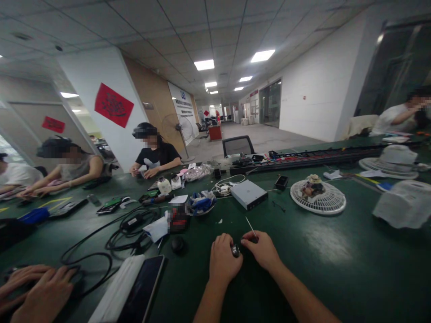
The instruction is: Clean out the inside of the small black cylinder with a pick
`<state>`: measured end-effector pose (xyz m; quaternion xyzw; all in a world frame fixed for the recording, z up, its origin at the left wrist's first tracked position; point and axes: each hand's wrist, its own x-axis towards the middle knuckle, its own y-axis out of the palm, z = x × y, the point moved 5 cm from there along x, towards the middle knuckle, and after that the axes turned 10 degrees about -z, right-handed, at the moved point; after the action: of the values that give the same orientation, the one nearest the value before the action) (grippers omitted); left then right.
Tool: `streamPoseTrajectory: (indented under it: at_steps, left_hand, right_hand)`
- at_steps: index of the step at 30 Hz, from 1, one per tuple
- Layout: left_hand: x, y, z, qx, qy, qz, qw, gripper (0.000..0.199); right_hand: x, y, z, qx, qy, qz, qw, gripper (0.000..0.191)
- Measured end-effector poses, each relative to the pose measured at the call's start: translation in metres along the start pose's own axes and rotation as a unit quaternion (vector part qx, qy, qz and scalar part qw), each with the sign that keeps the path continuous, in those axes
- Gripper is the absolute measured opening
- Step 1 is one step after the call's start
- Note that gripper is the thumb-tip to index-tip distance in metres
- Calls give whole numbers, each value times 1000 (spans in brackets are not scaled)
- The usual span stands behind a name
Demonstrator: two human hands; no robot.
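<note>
My left hand [225, 258] is closed around a small round object [236, 250] with a dark face and a shiny metal rim. Just to its right, my right hand [261, 249] is closed, thumb and finger pinched together beside the round object. A thin pale rod [250, 225] sticks up and away from that hand; its lower end is hidden by the fingers, so its kind does not show. The two hands are close but apart, low over the green tabletop [303, 287]. Small white scraps [220, 221] lie beyond my left hand.
A metal disc drive [248, 194] and a white fan grille [318, 197] lie beyond my hands. To the left are a black mouse [178, 244], a tangle of black cable [111, 237] and a tablet [141, 287]. A co-worker's hands [43, 287] rest at lower left.
</note>
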<state>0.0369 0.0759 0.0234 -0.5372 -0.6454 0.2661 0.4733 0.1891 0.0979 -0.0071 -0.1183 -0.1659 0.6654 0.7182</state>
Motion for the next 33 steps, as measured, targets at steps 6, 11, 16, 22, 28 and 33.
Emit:
streamPoseTrajectory:
  at_steps: [6,11,16,22,28,33]
  left_hand:
    - [3,12,1,-16,-20,24,999,8]
    - [-3,15,-1,-17,-20,35,999,11]
    - [-1,18,4,-39,-49,33,997,13]
    - [0,19,5,-46,-42,53,997,15]
    - [-2,18,-1,-22,19,63,998,5]
    - [-1,19,-2,-5,17,71,997,8]
  right_hand:
    - [-5,2,12,48,-54,-3,997,13]
    - [-2,-5,4,111,-44,51,992,14]
    - [-4,-5,6,182,-47,88,978,13]
    - [-6,3,4,125,-53,80,987,10]
    - [-5,2,-1,118,-9,71,990,6]
    - [-8,2,9,140,-30,99,985,7]
